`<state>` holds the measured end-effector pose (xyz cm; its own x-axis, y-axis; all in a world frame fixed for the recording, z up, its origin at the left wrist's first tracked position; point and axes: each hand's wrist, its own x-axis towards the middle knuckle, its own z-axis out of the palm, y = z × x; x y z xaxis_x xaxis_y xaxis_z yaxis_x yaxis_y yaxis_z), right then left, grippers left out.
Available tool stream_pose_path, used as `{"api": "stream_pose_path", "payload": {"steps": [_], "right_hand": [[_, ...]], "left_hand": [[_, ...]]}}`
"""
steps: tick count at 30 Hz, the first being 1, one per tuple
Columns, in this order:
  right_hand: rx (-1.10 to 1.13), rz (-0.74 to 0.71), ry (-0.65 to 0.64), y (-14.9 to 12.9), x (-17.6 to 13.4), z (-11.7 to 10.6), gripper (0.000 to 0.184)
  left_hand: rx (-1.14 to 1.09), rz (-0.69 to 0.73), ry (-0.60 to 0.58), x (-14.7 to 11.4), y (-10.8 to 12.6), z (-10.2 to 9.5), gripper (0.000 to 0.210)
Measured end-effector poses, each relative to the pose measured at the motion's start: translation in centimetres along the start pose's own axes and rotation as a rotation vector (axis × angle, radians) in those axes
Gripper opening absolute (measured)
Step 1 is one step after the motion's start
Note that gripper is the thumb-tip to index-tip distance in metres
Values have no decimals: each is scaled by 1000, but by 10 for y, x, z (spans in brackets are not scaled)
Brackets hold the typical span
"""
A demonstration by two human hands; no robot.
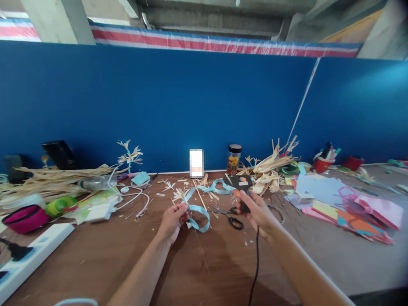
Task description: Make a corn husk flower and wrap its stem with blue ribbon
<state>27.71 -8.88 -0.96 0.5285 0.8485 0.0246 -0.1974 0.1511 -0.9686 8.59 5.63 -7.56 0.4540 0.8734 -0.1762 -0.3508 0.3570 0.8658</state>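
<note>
Between its thumb and fingers, my left hand (174,221) pinches a small flower of pale dried husk strips (179,195). A light blue ribbon (205,219) hangs in a loop from that pinch, and more of it curls over the table towards the right. My right hand (256,210) is closed round the grip of a black glue gun (239,182), its cord trailing down to the table's near edge. The gun's nozzle is not clearly visible. Under and beside the gun lie black-handled scissors (235,222), partly hidden by my right hand.
Husk scraps litter the brown table (197,272). A dark-lidded jar (234,159) and a husk bundle (270,168) stand by the blue partition (191,93). At left are a white power strip (41,255) and a pink pouch (27,219); coloured papers (321,191) lie right.
</note>
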Motion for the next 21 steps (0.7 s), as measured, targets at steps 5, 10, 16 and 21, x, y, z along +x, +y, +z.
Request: {"api": "stream_pose_path", "payload": {"steps": [5,10,16,21], "right_hand": [[304,86,-210,21,16,39,31],[423,137,-301,45,13,43,31],[472,316,-330,56,10,39,42],[473,338,-350,64,11,41,38]], "left_hand": [[-16,21,27,2,-1,-2,17],[1,17,14,3,-4,-4,19],[9,-2,-6,2,-1,-2,18],[-6,-14,-4,1,1,-2,16]]}}
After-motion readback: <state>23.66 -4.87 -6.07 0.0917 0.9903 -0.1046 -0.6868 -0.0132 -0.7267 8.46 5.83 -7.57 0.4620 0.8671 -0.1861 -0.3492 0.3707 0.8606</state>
